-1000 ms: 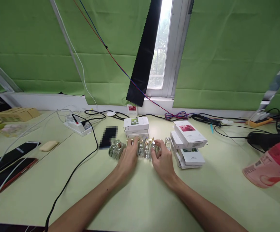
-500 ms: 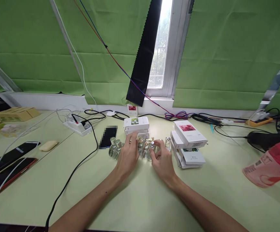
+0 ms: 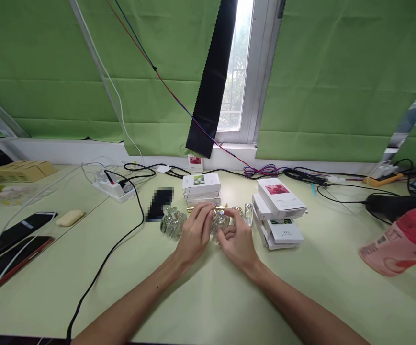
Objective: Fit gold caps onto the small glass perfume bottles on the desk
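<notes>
Small clear glass bottles with gold and silver tops stand in a cluster between my hands. My right hand point(image 3: 239, 240) has its thumb and index finger curled round one small glass bottle point(image 3: 220, 221) with a silvery top. My left hand point(image 3: 194, 231) is closed beside it, fingers pressed together near the bottle tops; what they hold is hidden. To its left stands a group of similar glass bottles point(image 3: 172, 225). A gold, tube-like piece point(image 3: 222, 207) shows just behind my fingertips. Right of my right hand another glass bottle point(image 3: 248, 215) stands upright.
White boxes point(image 3: 202, 184) are stacked behind my hands, and a second stack of boxes point(image 3: 281, 197) leans at the right. A black cable point(image 3: 112, 249) crosses the table point(image 3: 208, 306). Phones point(image 3: 12, 232) and a power strip point(image 3: 114, 184) lie left; a pink container point(image 3: 396, 244) is far right.
My left hand has shifted slightly right, its fingers closing toward my right hand. My right hand has moved a little left, with its fingers still round the bottle.
</notes>
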Demonstrator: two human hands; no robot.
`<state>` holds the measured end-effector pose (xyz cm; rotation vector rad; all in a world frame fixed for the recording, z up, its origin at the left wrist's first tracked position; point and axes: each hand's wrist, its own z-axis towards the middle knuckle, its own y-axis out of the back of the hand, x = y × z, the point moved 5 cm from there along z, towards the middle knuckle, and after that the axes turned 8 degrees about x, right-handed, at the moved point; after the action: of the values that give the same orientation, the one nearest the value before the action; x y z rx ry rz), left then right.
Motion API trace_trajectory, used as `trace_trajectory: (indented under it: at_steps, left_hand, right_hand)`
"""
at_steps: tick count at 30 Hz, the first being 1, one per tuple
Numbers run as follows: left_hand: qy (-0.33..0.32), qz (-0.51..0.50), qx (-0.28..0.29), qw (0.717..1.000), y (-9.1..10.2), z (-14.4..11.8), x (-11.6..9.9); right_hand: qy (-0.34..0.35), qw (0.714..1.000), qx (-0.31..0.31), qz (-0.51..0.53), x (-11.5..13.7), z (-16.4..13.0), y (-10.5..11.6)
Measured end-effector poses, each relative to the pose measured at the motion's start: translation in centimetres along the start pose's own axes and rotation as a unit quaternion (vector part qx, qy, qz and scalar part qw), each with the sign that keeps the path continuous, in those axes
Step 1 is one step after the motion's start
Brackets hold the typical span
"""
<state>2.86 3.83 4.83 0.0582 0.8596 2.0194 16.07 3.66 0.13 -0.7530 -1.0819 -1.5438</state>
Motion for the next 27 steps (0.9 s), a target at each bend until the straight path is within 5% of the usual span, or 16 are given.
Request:
trace_trajectory:
  at_steps: [11, 20, 27]
  left_hand:
    - [0.025, -0.046, -0.018, 0.998, -0.5, -0.7, 0.3]
    - [0.145, -0.108, -0.024, 0.983, -0.7, -1.1, 1.6]
    - [0.181, -0.157, 0.026, 0.97, -1.4, -1.3, 2.0]
  right_hand:
    - [0.041, 0.998, 0.031, 0.03, -0.2, 0.0, -0.4]
    - [0.04, 0.999, 0.019, 0.003, 0.1, -0.1, -0.2]
    - [0.043, 0.998, 0.014, -0.033, 0.1, -0.2, -0.1]
